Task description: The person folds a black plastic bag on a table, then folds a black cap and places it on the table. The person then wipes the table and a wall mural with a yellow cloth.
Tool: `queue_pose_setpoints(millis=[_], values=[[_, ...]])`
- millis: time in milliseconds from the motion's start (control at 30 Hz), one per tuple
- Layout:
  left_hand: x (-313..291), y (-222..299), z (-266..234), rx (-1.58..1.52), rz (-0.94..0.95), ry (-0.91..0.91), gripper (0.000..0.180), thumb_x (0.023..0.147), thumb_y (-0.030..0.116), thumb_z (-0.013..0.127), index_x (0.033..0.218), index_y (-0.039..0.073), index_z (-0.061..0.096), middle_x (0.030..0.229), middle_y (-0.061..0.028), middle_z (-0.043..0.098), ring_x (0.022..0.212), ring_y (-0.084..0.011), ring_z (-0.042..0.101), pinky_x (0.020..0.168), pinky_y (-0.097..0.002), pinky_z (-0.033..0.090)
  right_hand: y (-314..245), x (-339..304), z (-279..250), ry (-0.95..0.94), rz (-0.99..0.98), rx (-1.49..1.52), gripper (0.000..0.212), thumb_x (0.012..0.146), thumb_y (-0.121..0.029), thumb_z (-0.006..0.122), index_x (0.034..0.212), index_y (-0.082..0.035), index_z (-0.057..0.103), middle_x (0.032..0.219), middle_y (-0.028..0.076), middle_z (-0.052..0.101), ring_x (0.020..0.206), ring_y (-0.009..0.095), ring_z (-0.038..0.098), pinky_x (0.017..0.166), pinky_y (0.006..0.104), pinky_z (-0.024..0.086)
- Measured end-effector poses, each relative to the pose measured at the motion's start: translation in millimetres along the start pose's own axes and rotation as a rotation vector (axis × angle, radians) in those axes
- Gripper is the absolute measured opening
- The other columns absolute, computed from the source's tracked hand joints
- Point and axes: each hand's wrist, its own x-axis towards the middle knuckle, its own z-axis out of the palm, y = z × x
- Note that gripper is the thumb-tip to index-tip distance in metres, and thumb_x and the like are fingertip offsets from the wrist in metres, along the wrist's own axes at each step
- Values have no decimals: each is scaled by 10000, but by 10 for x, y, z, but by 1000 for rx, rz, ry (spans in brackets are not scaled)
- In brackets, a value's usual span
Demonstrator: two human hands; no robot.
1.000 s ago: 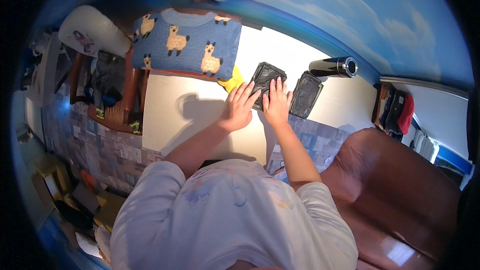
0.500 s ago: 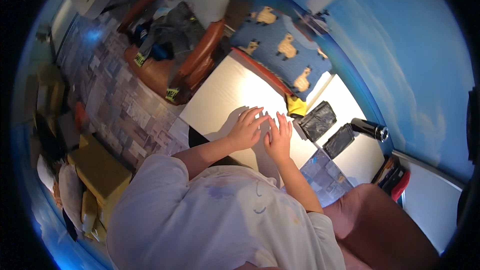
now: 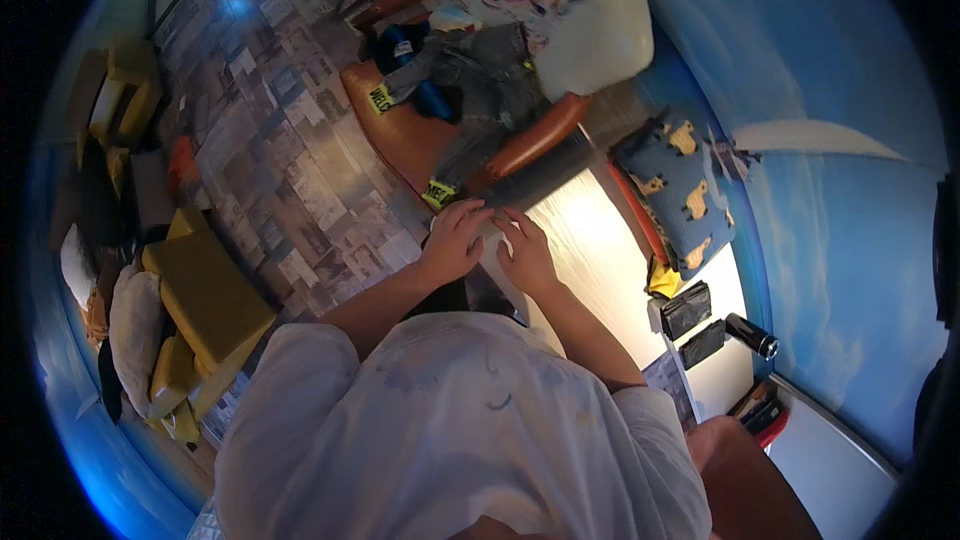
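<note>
My left hand and my right hand hover close together, fingers a little bent and apart, with nothing visible in either. They are above the left edge of a white table. Just beyond them stands a chair with brown armrests and a pale backrest bearing an animal picture. Grey clothing with yellow-green labelled ends lies heaped on its seat, with a dark blue item among it. One yellow-green end lies nearest my left fingertips.
On the table's right side are a blue sheep-patterned textile, a yellow cloth, two black folded packets and a black cylinder. A mustard sofa with cushions stands left. A brown seat is lower right.
The view has turned left, bringing the chair with the clothing nearer the middle. My hands have shifted from over the lit tabletop to its left edge, near the chair. Both still appear empty.
</note>
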Motion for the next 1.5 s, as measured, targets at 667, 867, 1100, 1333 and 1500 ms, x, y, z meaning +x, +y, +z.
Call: queue_pose_setpoints(millis=[667, 867, 1100, 1333, 1500], values=[[462, -560, -1190, -19, -158, -17, 268, 909, 44, 694, 1176, 49, 681, 1221, -175, 635, 1009, -350, 677, 845, -418, 569, -167, 1140, 439, -2, 181, 119, 303, 892, -69, 638, 1189, -58, 697, 1077, 175, 691, 969, 369, 688, 834, 426, 565], [842, -1190, -1349, 63, -68, -19, 303, 898, 63, 716, 1198, 44, 679, 1156, -161, 656, 1014, -343, 673, 850, -424, 561, -19, 1625, 851, -33, 386, 204, 359, 878, -65, 655, 1237, -52, 679, 1086, 191, 679, 966, 317, 703, 832, 398, 563], [1411, -2225, -1554, -92, -221, -250, 308, 861, 67, 716, 1166, 49, 682, 1177, -174, 666, 1103, -371, 636, 946, -442, 525, 1136, 2495, 2320, -496, 359, -325, 499, 966, -223, 612, 1446, -97, 556, 1407, 221, 563, 1351, 353, 481, 1145, 541, 385], [1611, -2991, -2007, -26, -300, -379, 279, 903, 77, 704, 1174, 29, 663, 1183, -197, 671, 1103, -375, 649, 954, -444, 529, 1249, 3248, 2922, -687, 642, -381, 482, 1017, -293, 543, 1426, -42, 583, 1466, 201, 548, 1517, 335, 262, 1191, 596, 303], [1666, -3162, -2092, -55, -305, -401, 290, 852, 85, 723, 1130, 14, 679, 1113, -205, 697, 1063, -401, 661, 945, -453, 534, 1135, 3440, 2644, -473, 793, -32, 346, 963, -256, 643, 1269, -99, 665, 1187, 160, 705, 1130, 321, 661, 959, 446, 541]])
